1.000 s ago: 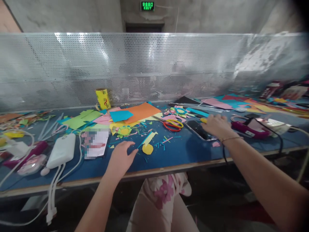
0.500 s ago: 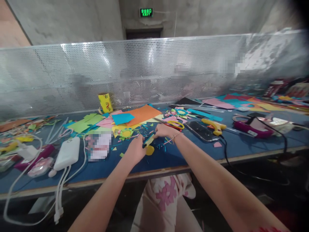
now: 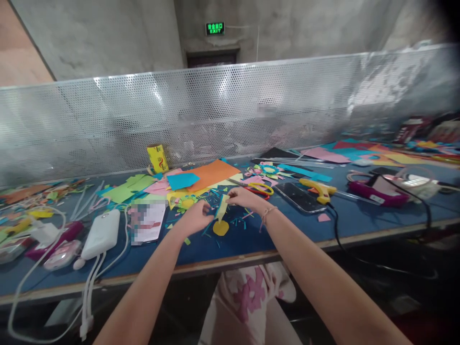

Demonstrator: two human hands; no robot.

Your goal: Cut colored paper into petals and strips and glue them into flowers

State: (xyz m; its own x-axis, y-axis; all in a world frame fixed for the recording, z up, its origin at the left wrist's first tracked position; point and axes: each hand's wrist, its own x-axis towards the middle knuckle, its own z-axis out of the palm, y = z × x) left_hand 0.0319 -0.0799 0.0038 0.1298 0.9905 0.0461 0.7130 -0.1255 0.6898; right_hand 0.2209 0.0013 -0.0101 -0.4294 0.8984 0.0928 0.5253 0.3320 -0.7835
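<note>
My right hand (image 3: 244, 199) pinches a narrow pale-yellow and blue paper strip (image 3: 222, 209), which hangs tilted above the blue tabletop. To its left is my left hand (image 3: 196, 218), its fingers loosely curled and apart, with a small gap to the strip. A yellow paper disc (image 3: 220, 228) lies just below the strip. Thin blue paper snippets (image 3: 237, 221) are scattered around both hands. Behind my right hand rest scissors with yellow and red handles (image 3: 262, 189). A green and yellow paper flower (image 3: 184, 203) lies beyond my left hand.
Orange paper (image 3: 217, 171) and green sheets (image 3: 125, 188) lie at the back, before a perforated metal screen (image 3: 201, 115). On the right are a phone (image 3: 300, 197) and a corded yellow glue gun (image 3: 321, 190). A white power bank (image 3: 102, 234) with cables sits left.
My left hand has come off the paper strip and moved a little left. The strip now hangs more upright from my right hand. The view has tilted slightly.
</note>
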